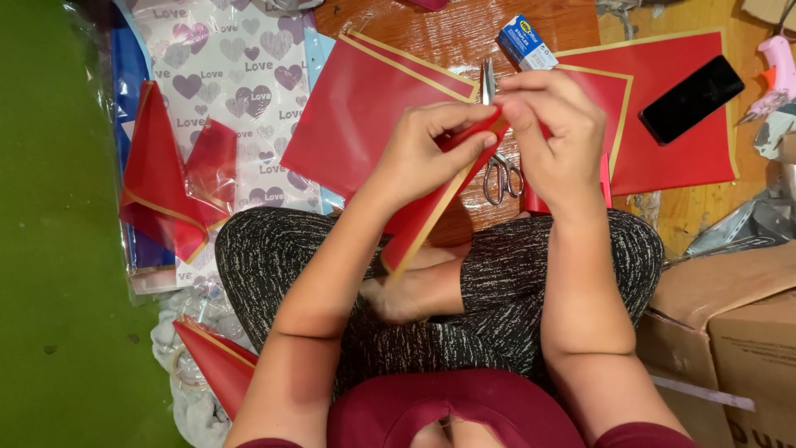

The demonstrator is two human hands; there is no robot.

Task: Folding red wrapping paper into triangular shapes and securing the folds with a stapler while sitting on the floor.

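A folded red paper sheet with a gold border (423, 217) is held up over my lap by both hands. My left hand (427, 153) pinches its upper part, and my right hand (557, 133) grips the top end next to it. The fold slants down to the left toward my crossed legs. Directly behind the hands lie metal scissors (500, 170) on the wooden board (464, 33). Flat red gold-edged sheets lie there too, one to the left (365, 116) and one to the right (688, 141).
A small blue and white box (527, 43) lies on the board's far side. A black phone (691, 98) rests on the right red sheet. Heart-patterned wrapping paper (228, 66) and folded red pieces (166, 178) lie left, over green flooring (50, 249). Cardboard boxes (730, 332) stand at right.
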